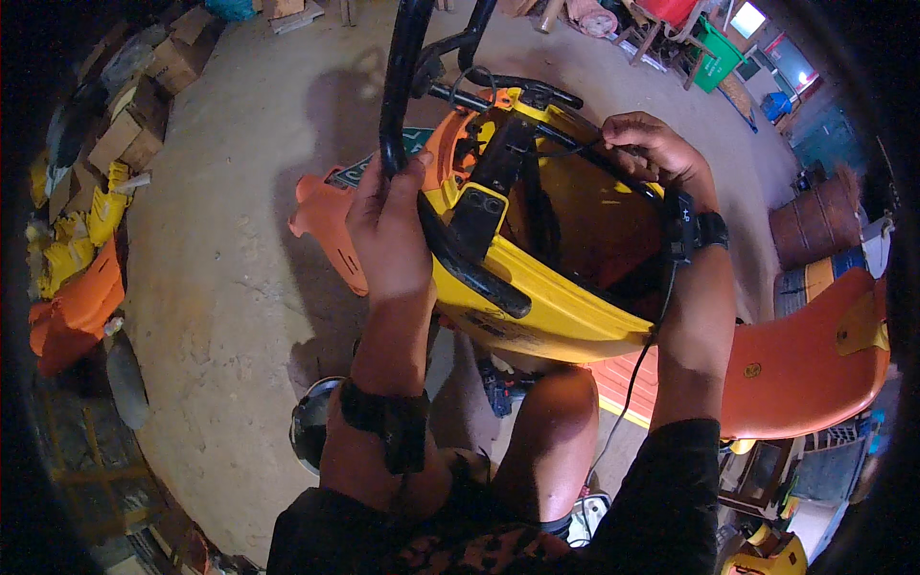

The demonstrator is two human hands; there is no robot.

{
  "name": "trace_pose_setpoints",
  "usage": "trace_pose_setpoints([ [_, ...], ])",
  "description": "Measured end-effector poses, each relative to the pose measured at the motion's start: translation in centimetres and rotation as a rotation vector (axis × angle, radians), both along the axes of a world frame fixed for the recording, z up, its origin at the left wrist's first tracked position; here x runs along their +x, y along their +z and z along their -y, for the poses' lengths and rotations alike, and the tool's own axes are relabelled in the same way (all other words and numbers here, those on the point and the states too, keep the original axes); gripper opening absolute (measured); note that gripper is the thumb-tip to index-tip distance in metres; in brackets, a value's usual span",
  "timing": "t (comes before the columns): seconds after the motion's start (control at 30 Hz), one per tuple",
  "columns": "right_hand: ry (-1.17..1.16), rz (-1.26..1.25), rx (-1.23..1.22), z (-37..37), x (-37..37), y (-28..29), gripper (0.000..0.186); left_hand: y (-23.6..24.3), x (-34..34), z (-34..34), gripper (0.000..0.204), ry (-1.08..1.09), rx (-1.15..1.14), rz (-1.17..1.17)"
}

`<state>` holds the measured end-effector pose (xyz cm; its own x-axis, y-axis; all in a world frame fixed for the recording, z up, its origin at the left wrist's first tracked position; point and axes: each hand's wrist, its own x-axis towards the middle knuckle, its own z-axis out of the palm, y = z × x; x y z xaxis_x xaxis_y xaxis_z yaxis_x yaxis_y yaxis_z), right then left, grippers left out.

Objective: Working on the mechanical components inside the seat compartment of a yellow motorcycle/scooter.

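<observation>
From where I sit at the far end of the feed, the thing that matters is the yellow plastic shell (575,305), mid-scene just beyond the knees, with a black tubular frame (395,91) along its left and far sides. My left hand (391,230) is wrapped round the tube's bend at the shell's left edge, thumb laid along it; some fingers are hidden behind, so I cannot tell how tightly they close. My right hand (659,155) is over the shell's far right side, thumb and forefinger drawn together at the tips, apparently pinching a thin black cable (567,153) that runs left to the dark bracket (506,153) across the shell's opening.

I judge the work in hand to be handling that cable. To do it well, I'd let the left hand take all the steadying, so the frame doesn't rock, and draw with the right fingertips gently, in line with the cable, so that it doesn't kink at the bracket's edge. A little slack would be wise; a hard tug could strain whatever lies inside, which I cannot see. I'd also watch the black lead (630,385) hanging from the right wrist unit (679,230) (easily forgotten), because it passes near the shell's near right corner and could snag.
</observation>
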<state>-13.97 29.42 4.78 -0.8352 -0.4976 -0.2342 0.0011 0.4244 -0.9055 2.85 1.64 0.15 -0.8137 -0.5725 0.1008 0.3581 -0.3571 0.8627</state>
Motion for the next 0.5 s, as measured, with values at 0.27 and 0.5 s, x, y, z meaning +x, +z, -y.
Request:
trace_pose_setpoints([
  [0.27, -0.053, 0.020, -0.042, -0.2, 0.3, 0.3, 0.024, -0.3, -0.4, -0.2, 0.015, -0.058, 0.097, 0.010],
  [0.5, -0.079, 0.038, -0.181, 1.8, 1.4, 0.1, 0.024, -0.5, -0.3, 0.0, 0.015, -0.034, 0.035, 0.005],
])
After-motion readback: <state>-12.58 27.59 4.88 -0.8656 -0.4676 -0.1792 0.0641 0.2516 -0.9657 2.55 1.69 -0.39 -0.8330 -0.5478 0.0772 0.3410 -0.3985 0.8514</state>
